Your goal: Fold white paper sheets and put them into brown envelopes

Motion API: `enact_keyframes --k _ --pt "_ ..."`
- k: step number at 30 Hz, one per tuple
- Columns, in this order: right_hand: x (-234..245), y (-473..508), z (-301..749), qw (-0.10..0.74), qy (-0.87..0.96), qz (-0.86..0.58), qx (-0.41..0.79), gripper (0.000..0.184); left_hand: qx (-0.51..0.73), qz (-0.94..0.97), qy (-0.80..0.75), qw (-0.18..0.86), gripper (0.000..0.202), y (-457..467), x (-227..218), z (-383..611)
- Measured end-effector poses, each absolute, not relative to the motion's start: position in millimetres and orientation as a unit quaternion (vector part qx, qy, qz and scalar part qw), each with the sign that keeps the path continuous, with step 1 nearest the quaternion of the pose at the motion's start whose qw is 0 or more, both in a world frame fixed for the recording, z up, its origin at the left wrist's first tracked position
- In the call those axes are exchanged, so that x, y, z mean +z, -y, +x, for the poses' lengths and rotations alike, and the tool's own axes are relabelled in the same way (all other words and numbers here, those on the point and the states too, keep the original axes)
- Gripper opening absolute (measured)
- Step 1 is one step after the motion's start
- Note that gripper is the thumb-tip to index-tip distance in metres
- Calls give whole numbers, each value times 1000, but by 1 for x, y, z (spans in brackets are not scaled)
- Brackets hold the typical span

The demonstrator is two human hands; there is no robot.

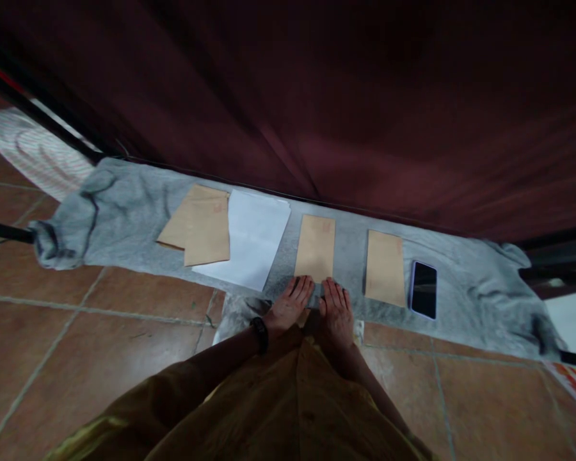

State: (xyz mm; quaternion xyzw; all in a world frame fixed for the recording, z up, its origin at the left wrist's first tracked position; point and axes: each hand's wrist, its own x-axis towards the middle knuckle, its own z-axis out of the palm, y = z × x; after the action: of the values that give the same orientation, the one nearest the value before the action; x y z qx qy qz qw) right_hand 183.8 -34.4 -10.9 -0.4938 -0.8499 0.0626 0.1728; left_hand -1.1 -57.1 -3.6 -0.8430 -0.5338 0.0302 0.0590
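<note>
A brown paper envelope (315,246) lies flat on the grey cloth in front of me, its short near end towards my body. Fingers of my left hand (290,302) lie outstretched at its near left corner. At the near right corner, my right hand (336,312) rests with its fingers extended too. Both hands touch that near edge, and neither grips it. To the left are white paper sheets (254,237), partly covered by several brown envelopes (207,227). On the right lies another brown envelope (384,267).
Beside the right envelope is a phone (423,290) with a dark screen and purple edge. The grey cloth (139,224) covers a long narrow surface. A dark red curtain (365,128) hangs along its far side. Tiled floor (134,339) shows below, and striped fabric (38,147) at far left.
</note>
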Motion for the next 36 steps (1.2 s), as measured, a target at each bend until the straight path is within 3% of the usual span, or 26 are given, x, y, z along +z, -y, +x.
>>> enact_keyframes --k 9,13,27,36 --pt "-6 30 188 164 842 -511 52 53 40 -848 525 58 65 55 -3 0" --pt "-4 27 174 170 870 -456 75 53 63 -849 522 53 61 54 3 0" --pt "-10 27 183 156 862 -479 56 52 -12 -852 524 20 68 55 -7 -18" --pt "-5 27 192 172 844 -503 68 49 -50 -793 607 0 67 63 1 -21"
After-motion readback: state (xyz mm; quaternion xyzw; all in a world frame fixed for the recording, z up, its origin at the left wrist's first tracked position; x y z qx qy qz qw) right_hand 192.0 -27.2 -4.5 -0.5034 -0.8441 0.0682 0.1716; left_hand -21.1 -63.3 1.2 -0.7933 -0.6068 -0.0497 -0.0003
